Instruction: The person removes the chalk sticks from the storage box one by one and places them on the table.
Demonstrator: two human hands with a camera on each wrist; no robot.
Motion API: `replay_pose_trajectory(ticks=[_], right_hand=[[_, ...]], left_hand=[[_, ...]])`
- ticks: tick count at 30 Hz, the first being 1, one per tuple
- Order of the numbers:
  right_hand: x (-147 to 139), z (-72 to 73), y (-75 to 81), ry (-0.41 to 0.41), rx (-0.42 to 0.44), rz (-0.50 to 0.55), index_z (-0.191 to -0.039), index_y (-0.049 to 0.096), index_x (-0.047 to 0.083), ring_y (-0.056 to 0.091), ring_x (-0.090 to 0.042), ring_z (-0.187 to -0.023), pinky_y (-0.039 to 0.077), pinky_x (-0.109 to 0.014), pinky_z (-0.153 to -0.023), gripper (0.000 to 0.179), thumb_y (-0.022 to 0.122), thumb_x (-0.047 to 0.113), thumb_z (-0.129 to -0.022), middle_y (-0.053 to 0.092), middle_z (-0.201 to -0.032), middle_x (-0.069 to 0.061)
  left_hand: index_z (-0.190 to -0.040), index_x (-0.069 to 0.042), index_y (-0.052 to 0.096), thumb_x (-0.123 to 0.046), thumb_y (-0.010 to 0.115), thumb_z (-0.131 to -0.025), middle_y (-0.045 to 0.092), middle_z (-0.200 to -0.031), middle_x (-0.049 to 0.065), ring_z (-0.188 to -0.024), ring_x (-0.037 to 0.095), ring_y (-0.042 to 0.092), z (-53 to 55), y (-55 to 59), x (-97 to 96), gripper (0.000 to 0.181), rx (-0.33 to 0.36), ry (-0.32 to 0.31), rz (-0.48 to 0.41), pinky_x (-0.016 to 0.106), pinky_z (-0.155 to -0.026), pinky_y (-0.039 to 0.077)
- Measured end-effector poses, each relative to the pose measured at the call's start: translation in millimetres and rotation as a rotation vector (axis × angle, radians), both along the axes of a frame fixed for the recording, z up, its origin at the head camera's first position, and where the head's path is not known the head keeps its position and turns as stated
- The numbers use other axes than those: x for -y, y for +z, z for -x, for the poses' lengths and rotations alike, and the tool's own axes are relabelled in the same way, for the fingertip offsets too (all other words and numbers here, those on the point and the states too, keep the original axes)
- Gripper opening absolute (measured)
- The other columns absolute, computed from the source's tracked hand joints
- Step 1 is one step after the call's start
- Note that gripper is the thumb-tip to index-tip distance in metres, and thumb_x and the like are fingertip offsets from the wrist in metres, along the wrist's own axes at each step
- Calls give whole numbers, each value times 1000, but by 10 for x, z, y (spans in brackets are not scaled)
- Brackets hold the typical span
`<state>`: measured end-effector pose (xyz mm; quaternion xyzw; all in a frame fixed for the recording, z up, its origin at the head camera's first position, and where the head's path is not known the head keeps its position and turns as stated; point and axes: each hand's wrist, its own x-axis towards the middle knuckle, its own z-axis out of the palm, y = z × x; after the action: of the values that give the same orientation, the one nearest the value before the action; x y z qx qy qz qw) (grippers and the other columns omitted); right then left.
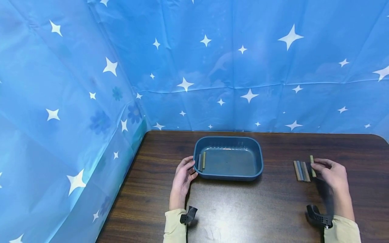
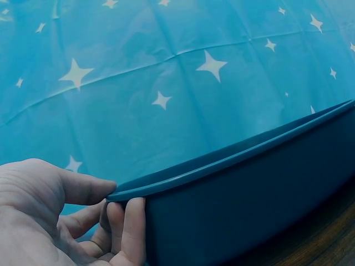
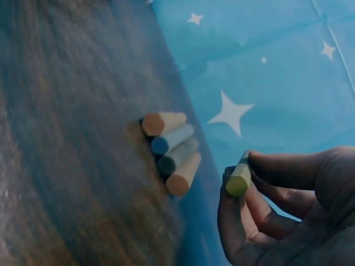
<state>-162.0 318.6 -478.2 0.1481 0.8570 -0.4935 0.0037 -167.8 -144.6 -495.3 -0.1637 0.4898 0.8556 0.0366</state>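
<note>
My right hand (image 1: 333, 173) pinches a yellow chalk stick (image 3: 238, 183) between thumb and fingers, just right of a row of several chalk sticks (image 3: 177, 158). That row lies side by side on the table, with orange, blue and dark grey-green ends. At the left end of a blue plastic tub (image 1: 231, 176), my left hand (image 1: 182, 179) grips the rim, thumb on top and fingertips against the outer wall, as the left wrist view shows. Inside the tub, near its left wall, a greyish chalk stick (image 1: 199, 162) stands beside a yellowish one (image 1: 204, 160).
The dark wood table (image 1: 237, 209) carries everything. A blue curtain (image 1: 212, 67) with white stars hangs behind its far edge and along its left side. Each wrist wears a black camera mount (image 1: 319, 216).
</note>
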Motion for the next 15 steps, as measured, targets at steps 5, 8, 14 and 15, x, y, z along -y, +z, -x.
replay_pose_trajectory(ticks=[5,8,14,15], right_hand=[[-29,7,-91,11,35,-74,-125,52,-13,48,9,-68,54,-23,-58,43,57,17,-95,62,-109,-27],[-34,9,-131,22,40,-107,-123,54,-13,50,6,-68,54,-23,-56,41,58,16,-95,64,-105,-26],[-37,13,-134,45,16,-254,-118,58,-11,58,-23,-74,47,-36,-61,39,61,18,-92,67,-96,-24],[-36,10,-129,52,11,-275,-118,58,-11,58,-27,-76,46,-38,-62,39,61,18,-92,67,-95,-24]], left_hand=[[-113,-2,52,-3,55,-92,57,-83,4,-61,9,53,1,1,-2,21,-1,2,-2,20,-53,49],[-111,-3,53,-3,55,-92,58,-84,5,-61,9,54,3,-10,-1,19,-1,3,-7,21,-53,49],[-110,-4,54,-4,56,-92,58,-84,5,-61,9,54,9,-22,8,19,-9,-7,-9,20,-53,50],[-110,-4,54,-4,56,-92,58,-84,5,-61,9,54,8,-22,9,19,-10,-9,-7,20,-53,50]])
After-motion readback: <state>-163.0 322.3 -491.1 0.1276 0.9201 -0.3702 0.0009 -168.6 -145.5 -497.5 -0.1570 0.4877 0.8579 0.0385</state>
